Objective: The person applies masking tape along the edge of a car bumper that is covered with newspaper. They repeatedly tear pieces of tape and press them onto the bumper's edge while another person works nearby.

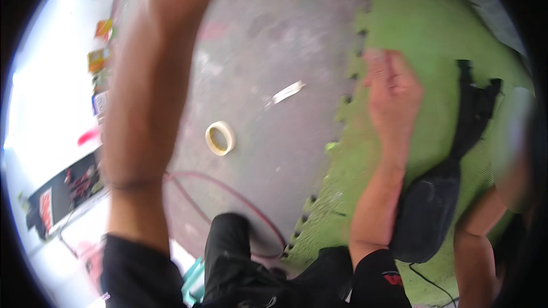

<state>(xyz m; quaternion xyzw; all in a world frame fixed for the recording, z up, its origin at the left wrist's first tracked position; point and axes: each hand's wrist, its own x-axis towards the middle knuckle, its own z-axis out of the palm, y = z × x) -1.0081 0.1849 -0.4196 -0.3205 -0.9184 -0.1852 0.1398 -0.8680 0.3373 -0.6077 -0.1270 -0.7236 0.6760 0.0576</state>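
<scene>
My left arm (151, 74) reaches far forward, blurred, and its hand lies beyond the top edge, out of view. Over the green foam mat (445, 11) my right hand (394, 82) is closed, fingers curled in and thumb against them. Whether anything is pinched there I cannot make out. Between the two arms a roll of cream-coloured tape (220, 138) lies on the grey floor. Farther off to its right is a small white tube-like piece (289, 92), with pale specks by its near end. Both are apart from my hands.
To the right of my right forearm lies a black zipped bag (428, 211) with straps. Another person's arm (479, 245) shows at the lower right. A thin red hose or cable (245, 199) loops near my knees. Small coloured boxes (98, 60) line the far left.
</scene>
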